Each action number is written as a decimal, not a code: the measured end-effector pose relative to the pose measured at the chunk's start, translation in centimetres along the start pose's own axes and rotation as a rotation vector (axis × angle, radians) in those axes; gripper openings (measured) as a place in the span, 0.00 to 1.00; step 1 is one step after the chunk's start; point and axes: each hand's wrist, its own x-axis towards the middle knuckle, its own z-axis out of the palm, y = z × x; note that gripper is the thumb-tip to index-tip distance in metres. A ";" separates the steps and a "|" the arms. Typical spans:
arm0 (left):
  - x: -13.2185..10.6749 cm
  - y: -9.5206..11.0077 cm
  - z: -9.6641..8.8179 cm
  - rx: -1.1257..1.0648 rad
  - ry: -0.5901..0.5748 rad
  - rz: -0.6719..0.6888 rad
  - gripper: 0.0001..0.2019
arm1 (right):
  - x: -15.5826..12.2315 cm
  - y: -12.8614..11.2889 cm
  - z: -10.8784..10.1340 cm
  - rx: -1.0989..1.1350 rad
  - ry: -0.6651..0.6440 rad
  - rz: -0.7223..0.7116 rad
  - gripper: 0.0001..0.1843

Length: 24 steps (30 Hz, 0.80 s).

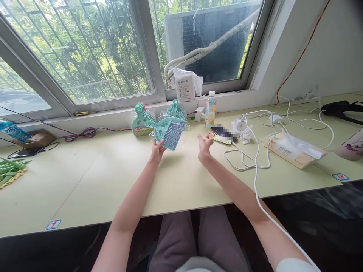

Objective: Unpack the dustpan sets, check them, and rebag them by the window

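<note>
My left hand (157, 150) is closed on a teal mini brush-and-dustpan set (167, 131) in clear wrap and holds it up above the pale green table (93, 185). Its dark bristles face right. Behind it, more teal sets in wrap (141, 120) lean against the window ledge. My right hand (204, 146) hovers over the table to the right with the fingers spread and nothing in it. Just beyond that hand lies a phone (224, 132) and a small yellow-green packet.
A drink bottle (210, 108), a white packet (185, 86) and chargers with white cables (255, 151) lie at the right. A tissue pack (292, 150) and a black bag (342, 108) sit further right. Green clips (10, 172) and a cardboard box (38, 139) are at the left.
</note>
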 end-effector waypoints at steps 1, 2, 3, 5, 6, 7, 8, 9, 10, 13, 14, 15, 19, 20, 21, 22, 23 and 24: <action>-0.1 0.0 0.1 0.012 -0.010 -0.005 0.25 | -1.1 -0.3 0.6 0.052 -0.099 0.035 0.24; -0.2 0.0 0.1 0.027 -0.023 -0.013 0.25 | -2.0 -0.6 1.0 0.100 -0.218 0.081 0.20; -0.3 0.1 0.2 0.044 -0.040 -0.022 0.25 | -2.7 -0.9 1.2 0.142 -0.306 0.134 0.17; -0.6 0.1 0.5 0.078 -0.088 -0.046 0.26 | -3.2 -1.3 1.4 0.184 -0.442 0.208 0.12; -0.7 0.1 0.6 0.094 -0.121 -0.064 0.27 | -3.2 -1.4 1.3 0.189 -0.477 0.223 0.10; -0.8 0.1 0.7 0.112 -0.157 -0.086 0.27 | -3.1 -1.5 1.2 0.187 -0.502 0.221 0.09; -0.8 0.1 0.8 0.129 -0.192 -0.111 0.27 | -2.8 -1.5 1.0 0.186 -0.519 0.210 0.09; -0.7 0.1 0.8 0.145 -0.220 -0.145 0.27 | -2.6 -1.4 0.9 0.189 -0.526 0.200 0.09; -0.5 0.1 0.8 0.159 -0.234 -0.184 0.26 | -2.3 -1.3 0.8 0.199 -0.519 0.198 0.09; 0.5 0.0 0.1 0.217 -0.113 -0.260 0.26 | -1.6 -0.8 0.5 0.244 -0.499 0.234 0.08; 0.8 0.0 -0.2 0.249 -0.037 -0.261 0.25 | -1.5 -0.7 0.5 0.252 -0.512 0.244 0.07; 1.2 0.0 -0.6 0.283 0.039 -0.251 0.23 | -1.3 -0.7 0.4 0.252 -0.528 0.251 0.06; 1.8 0.2 -2.2 0.369 0.181 -0.201 0.18 | -1.0 -0.9 0.3 0.191 -0.574 0.277 0.05; 1.8 0.3 -2.4 0.381 0.200 -0.190 0.17 | -1.0 -1.1 0.3 0.172 -0.585 0.285 0.05; 1.8 0.5 -2.6 0.395 0.220 -0.179 0.17 | -1.1 -1.2 0.4 0.155 -0.598 0.292 0.05; 1.7 0.6 -2.8 0.409 0.239 -0.168 0.17 | -1.2 -1.4 0.4 0.142 -0.609 0.298 0.05; 1.7 0.8 -2.9 0.422 0.253 -0.158 0.16 | -1.2 -1.5 0.4 0.131 -0.618 0.303 0.04; 1.8 1.0 -3.0 0.436 0.260 -0.152 0.16 | -1.3 -1.7 0.4 0.124 -0.620 0.303 0.04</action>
